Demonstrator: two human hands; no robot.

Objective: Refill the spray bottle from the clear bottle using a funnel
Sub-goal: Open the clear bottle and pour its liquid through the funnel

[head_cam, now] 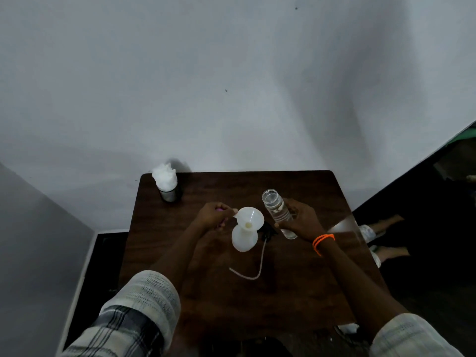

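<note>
So the left grip (215, 215) was pinching the tab on the white funnel (249, 219), which sat in the neck of the white spray bottle (244, 239) mid-tabletop (304, 292). The right grip (300, 222) was wrapped around the uncapped clear bottle (277, 210), at about 3 o'clock from the funnel, tilted and partly full. The black sprayer head (268, 231) with its dip tube (253, 269) lay between them. A tissue-stuffed cup (167, 186) stood at 10 o'clock.
</note>
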